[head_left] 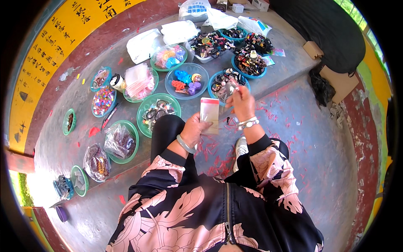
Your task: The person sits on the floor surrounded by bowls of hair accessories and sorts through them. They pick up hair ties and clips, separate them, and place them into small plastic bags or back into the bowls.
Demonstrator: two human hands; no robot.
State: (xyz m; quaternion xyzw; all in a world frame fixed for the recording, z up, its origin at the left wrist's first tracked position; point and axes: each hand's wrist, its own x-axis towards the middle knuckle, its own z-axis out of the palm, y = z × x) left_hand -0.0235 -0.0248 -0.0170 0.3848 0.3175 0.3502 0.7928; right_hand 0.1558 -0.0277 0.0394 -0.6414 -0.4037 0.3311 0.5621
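My left hand is closed on a flat clear plastic packet with a pink-red top strip, held upright above my knees. To its right my right hand, with a beaded bracelet at the wrist, is closed in a pinch. A small, pale, see-through item seems to be at its fingertips, but I cannot make it out. Just beyond those fingers sits a blue bowl of dark hair ties. Left of it stand a clear blue bowl of bright coiled pieces and a green bowl of dark bands in clear wrap.
Further back, a white tub and a blue bowl hold heaped hair ties. A green bowl carries pink-white packets. Bagged dark goods fill another green bowl. Red scraps litter the concrete floor below the ledge.
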